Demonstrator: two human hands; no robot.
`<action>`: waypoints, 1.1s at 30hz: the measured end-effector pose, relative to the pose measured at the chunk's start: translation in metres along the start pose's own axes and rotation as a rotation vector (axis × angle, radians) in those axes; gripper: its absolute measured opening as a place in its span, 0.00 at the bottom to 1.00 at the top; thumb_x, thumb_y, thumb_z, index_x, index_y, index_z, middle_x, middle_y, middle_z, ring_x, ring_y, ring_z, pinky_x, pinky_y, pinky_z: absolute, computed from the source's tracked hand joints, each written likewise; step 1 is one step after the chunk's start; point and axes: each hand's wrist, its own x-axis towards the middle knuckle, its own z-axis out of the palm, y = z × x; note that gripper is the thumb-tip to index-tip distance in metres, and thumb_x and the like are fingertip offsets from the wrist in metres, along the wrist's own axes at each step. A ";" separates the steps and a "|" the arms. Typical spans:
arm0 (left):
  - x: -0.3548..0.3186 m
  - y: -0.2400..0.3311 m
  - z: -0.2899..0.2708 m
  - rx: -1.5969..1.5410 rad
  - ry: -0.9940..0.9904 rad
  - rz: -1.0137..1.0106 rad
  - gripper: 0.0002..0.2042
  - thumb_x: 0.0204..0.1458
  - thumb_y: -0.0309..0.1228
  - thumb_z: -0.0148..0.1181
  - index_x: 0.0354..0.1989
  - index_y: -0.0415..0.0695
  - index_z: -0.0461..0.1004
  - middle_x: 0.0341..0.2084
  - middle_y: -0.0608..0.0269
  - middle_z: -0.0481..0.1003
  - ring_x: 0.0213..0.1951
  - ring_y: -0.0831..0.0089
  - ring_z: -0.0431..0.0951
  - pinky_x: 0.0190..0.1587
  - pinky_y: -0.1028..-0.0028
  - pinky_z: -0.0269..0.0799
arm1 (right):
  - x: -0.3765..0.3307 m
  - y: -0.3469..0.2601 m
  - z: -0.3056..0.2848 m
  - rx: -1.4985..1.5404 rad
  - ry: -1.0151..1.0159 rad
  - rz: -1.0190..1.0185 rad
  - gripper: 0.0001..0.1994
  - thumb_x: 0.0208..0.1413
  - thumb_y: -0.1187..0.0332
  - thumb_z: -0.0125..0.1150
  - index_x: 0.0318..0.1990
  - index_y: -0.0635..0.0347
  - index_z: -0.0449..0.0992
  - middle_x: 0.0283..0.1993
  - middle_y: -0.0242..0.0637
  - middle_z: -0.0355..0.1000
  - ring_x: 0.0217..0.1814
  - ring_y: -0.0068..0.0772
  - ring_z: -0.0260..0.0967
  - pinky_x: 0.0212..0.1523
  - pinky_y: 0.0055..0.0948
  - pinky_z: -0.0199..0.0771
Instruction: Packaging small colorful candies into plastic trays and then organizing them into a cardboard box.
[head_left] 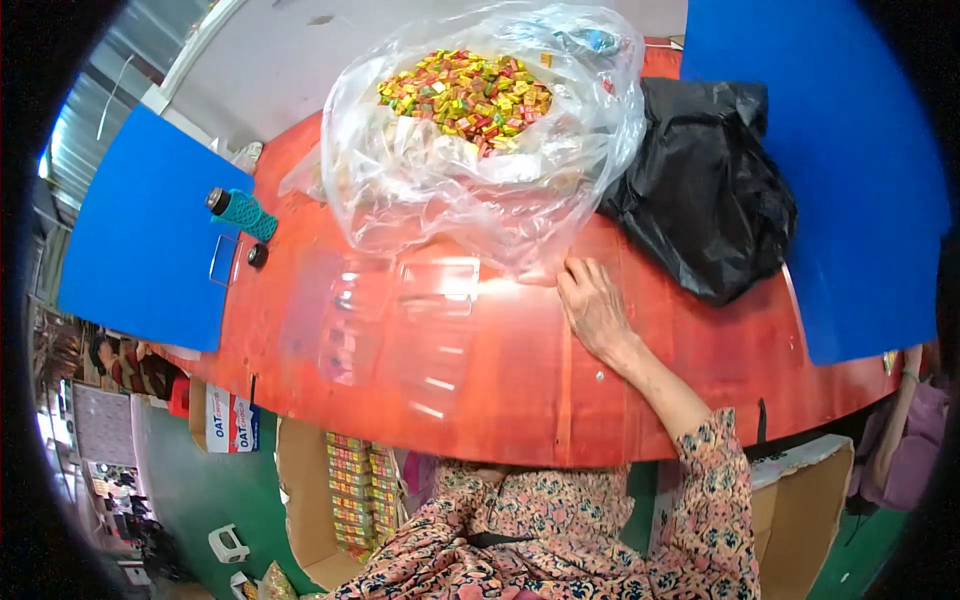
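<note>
A large clear plastic bag point(375, 205) lies wide open on the red table, its film spread toward me. Inside it is a heap of small wrapped candies point(465, 100) in yellow, red, green and brown. My right hand point(595, 308) rests on the table at the bag's near right edge. Its fingers are bent, with thumb and fingertips closed on the rim of the film. My left arm bends down at my lap under a flowered sleeve point(445, 505). Only a sliver of my left hand point(490, 473) shows below the table's edge; its fingers are hidden.
A black plastic bag point(700, 190) lies right of the candies. Blue panels point(150, 230) stand at both sides. A teal-sleeved bottle point(245, 215) and black cap point(257, 256) are at left. Below the table are cardboard boxes point(300, 500), one holding packed candy rows. Another person's arm point(900, 410) shows at right.
</note>
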 end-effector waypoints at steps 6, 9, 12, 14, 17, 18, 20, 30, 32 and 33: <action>0.067 0.020 -0.052 -0.006 -0.122 0.012 0.21 0.57 0.38 0.45 0.55 0.37 0.60 0.54 0.51 0.62 0.54 0.62 0.64 0.56 0.69 0.57 | 0.005 -0.003 -0.009 0.137 -0.041 0.078 0.15 0.45 0.78 0.56 0.43 0.67 0.69 0.46 0.46 0.63 0.51 0.49 0.59 0.50 0.40 0.63; 0.093 0.027 -0.067 -0.035 -0.164 0.008 0.21 0.57 0.38 0.45 0.55 0.37 0.60 0.55 0.51 0.62 0.54 0.62 0.63 0.56 0.69 0.57 | 0.009 -0.003 -0.017 0.227 -0.112 0.148 0.14 0.45 0.77 0.57 0.42 0.67 0.70 0.46 0.46 0.63 0.50 0.50 0.59 0.50 0.41 0.62; 0.104 0.030 -0.078 -0.050 -0.199 0.000 0.21 0.57 0.38 0.45 0.56 0.37 0.60 0.55 0.51 0.62 0.54 0.63 0.63 0.56 0.69 0.56 | 0.009 -0.003 -0.021 0.265 -0.190 0.225 0.14 0.44 0.78 0.58 0.42 0.66 0.71 0.46 0.46 0.63 0.50 0.51 0.59 0.50 0.42 0.61; 0.108 0.029 -0.082 -0.054 -0.211 -0.005 0.21 0.57 0.38 0.45 0.56 0.37 0.59 0.55 0.51 0.62 0.54 0.63 0.63 0.56 0.69 0.56 | 0.013 -0.001 -0.023 0.270 -0.228 0.247 0.14 0.44 0.78 0.58 0.42 0.66 0.71 0.46 0.46 0.63 0.50 0.51 0.59 0.49 0.42 0.61; 0.109 0.022 -0.083 -0.047 -0.221 -0.001 0.22 0.57 0.38 0.45 0.56 0.38 0.59 0.55 0.51 0.61 0.55 0.63 0.63 0.57 0.69 0.56 | 0.018 -0.002 -0.026 0.221 -0.202 0.205 0.14 0.44 0.78 0.56 0.42 0.66 0.71 0.46 0.46 0.63 0.50 0.50 0.59 0.49 0.43 0.60; 0.107 0.019 -0.080 -0.043 -0.222 0.004 0.22 0.57 0.38 0.45 0.56 0.38 0.59 0.55 0.51 0.61 0.55 0.63 0.63 0.57 0.69 0.56 | 0.017 -0.002 -0.026 0.223 -0.212 0.210 0.14 0.45 0.79 0.56 0.42 0.66 0.71 0.47 0.46 0.63 0.50 0.51 0.59 0.49 0.43 0.60; 0.102 0.014 -0.072 -0.036 -0.218 0.021 0.22 0.57 0.38 0.45 0.56 0.38 0.59 0.55 0.51 0.61 0.55 0.63 0.63 0.57 0.69 0.56 | 0.012 -0.004 -0.024 0.219 -0.220 0.200 0.14 0.45 0.79 0.56 0.43 0.66 0.71 0.47 0.46 0.63 0.50 0.51 0.59 0.49 0.44 0.60; 0.008 0.009 -0.014 0.012 -0.145 0.087 0.22 0.57 0.38 0.44 0.57 0.38 0.58 0.56 0.52 0.60 0.55 0.63 0.62 0.57 0.70 0.55 | 0.009 -0.009 -0.016 0.185 -0.021 0.109 0.13 0.45 0.80 0.56 0.42 0.68 0.70 0.45 0.46 0.64 0.49 0.47 0.60 0.49 0.38 0.63; -0.012 0.007 -0.010 0.040 -0.138 0.094 0.22 0.57 0.38 0.44 0.57 0.38 0.58 0.56 0.52 0.60 0.55 0.63 0.62 0.57 0.70 0.55 | 0.006 -0.010 -0.017 0.147 -0.002 0.089 0.13 0.45 0.79 0.56 0.42 0.68 0.70 0.45 0.45 0.64 0.49 0.46 0.60 0.49 0.38 0.63; -0.020 0.006 -0.010 0.057 -0.137 0.100 0.22 0.58 0.38 0.44 0.57 0.38 0.58 0.56 0.52 0.60 0.56 0.63 0.62 0.57 0.70 0.55 | 0.004 -0.010 -0.013 0.140 0.000 0.080 0.13 0.45 0.80 0.55 0.42 0.69 0.70 0.45 0.46 0.63 0.49 0.46 0.60 0.49 0.38 0.62</action>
